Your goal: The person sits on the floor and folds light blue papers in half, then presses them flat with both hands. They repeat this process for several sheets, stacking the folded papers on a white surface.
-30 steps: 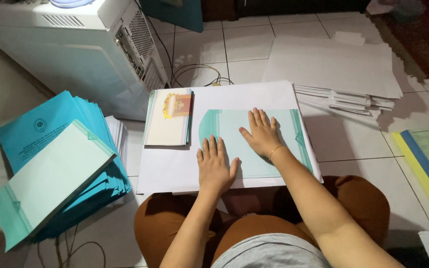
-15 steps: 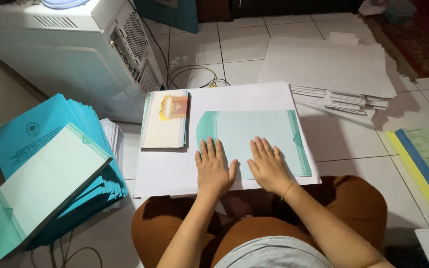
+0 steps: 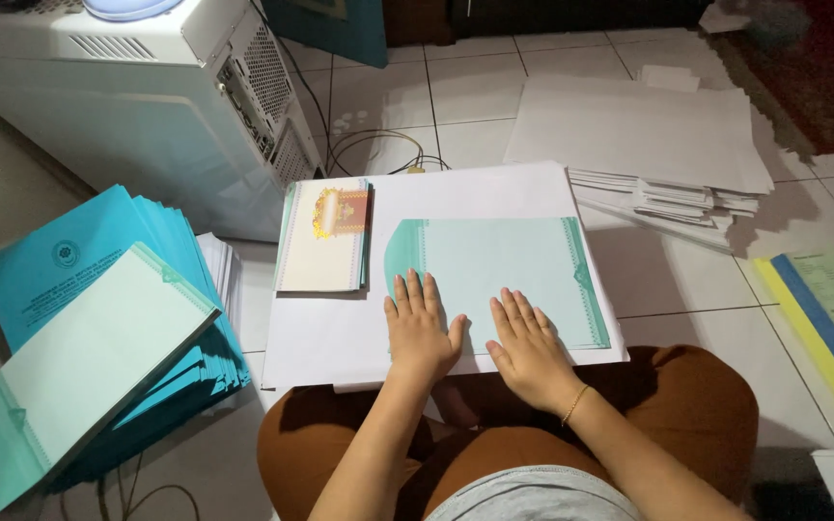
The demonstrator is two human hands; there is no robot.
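both hands lie flat, palms down and fingers spread, on the near edge of a pale teal sheet (image 3: 504,275) with a curved left end and a patterned border along its right side. the left hand (image 3: 421,328) presses on the sheet's lower left part, fingers pointing away from the body, gripping nothing. the right hand (image 3: 531,345) rests just beside it on the lower middle of the same sheet, also open and flat, with a thin bracelet (image 3: 574,405) at the wrist; the two hands are near each other but not touching. the teal sheet lies on a large white board (image 3: 340,328) that rests across the person's lap, over brown trousers (image 3: 697,405). on the left part of that board, apart from the sheet, sits a small stack of cards (image 3: 323,236) with a cream face and a gold and red ornament at the top. on the tiled floor (image 3: 465,92) to the left lies a fanned pile of blue folders (image 3: 79,256) with a pale teal sheet on top of it, and behind that stands a white appliance (image 3: 127,106) with vent grilles, with cables (image 3: 378,145) trailing from its side. beyond the board, to the right, is a spread stack of white sheets (image 3: 639,130). at the far right edge lies a yellow, blue and green stack of papers (image 3: 827,323).
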